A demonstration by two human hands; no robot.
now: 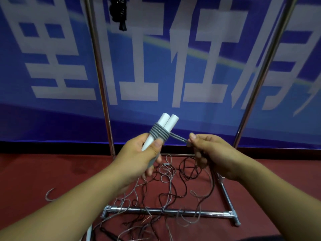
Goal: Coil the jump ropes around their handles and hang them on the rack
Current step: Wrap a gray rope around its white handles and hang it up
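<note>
My left hand [139,157] grips two white jump rope handles [166,123] held side by side, tips pointing up and right. Several turns of grey rope [159,133] are wound round them just above my thumb. A doubled strand of that grey rope [178,137] runs right to my right hand [210,153], which pinches it between thumb and fingers. The rack's chrome uprights [102,84] stand behind my hands. A coiled black rope [119,13] hangs at the top of the rack.
Loose grey and black ropes [170,188] lie tangled on the red floor over the rack's chrome base bar [166,211]. The right upright [260,75] leans outward. A blue banner [173,66] covers the wall behind. A white handle [89,233] pokes in at the bottom.
</note>
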